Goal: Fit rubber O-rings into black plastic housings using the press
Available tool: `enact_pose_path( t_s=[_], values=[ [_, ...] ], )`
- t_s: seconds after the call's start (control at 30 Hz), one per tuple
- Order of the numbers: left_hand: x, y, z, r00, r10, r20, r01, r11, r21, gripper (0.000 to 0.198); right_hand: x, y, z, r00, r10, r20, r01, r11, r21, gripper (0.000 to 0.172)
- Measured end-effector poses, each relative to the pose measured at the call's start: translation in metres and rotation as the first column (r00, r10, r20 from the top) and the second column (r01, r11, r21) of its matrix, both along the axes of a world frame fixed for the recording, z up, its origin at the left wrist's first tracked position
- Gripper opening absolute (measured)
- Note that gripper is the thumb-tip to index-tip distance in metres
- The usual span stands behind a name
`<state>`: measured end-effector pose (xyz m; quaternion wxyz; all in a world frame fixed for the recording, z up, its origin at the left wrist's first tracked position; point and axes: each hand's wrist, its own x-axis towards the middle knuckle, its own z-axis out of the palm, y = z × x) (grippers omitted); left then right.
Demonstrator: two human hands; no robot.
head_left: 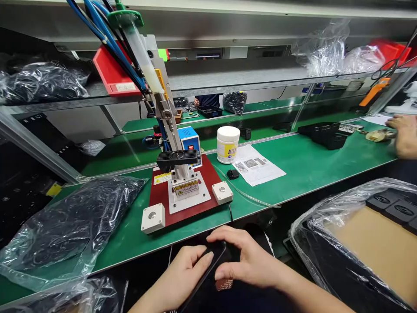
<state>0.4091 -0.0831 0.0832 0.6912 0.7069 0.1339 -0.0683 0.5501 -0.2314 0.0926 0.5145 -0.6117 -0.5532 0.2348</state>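
Below the table edge, my left hand [185, 274] is closed round a dark flat part [207, 270], its thumb lying on top. My right hand [243, 256] curves round the upper right end of the same part, fingertips on its far edge and thumb on the near side. A dispensing machine [172, 130] with a syringe stands on a red base plate [195, 213] in front of me. A black speaker-like piece [177, 159] sits in the machine's fixture. Two white button boxes [153, 217] [223, 192] flank the fixture.
A white tub [228, 145], a small black piece [232, 174] and a printed sheet [259, 167] lie right of the machine. Plastic-wrapped material [74, 221] covers the table's left. A plastic-lined box [374, 252] with black parts stands lower right. Another person's hand [405, 134] is at far right.
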Motion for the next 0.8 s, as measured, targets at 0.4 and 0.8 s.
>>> enact_pose_path(
  t_s=[0.4, 0.8],
  values=[
    [-0.005, 0.076, 0.046, 0.695, 0.112, 0.710, -0.609, 0.617, 0.499, 0.042, 0.029, 0.060, 0.046, 0.927, -0.289, 0.238, 0.152, 0.872, 0.465, 0.028],
    [0.091, 0.196, 0.105, 0.662, 0.040, 0.748, -0.622, 0.585, 0.520, 0.042, 0.093, 0.170, 0.092, 0.840, -0.402, 0.364, 0.158, 0.824, 0.544, 0.008]
  ],
)
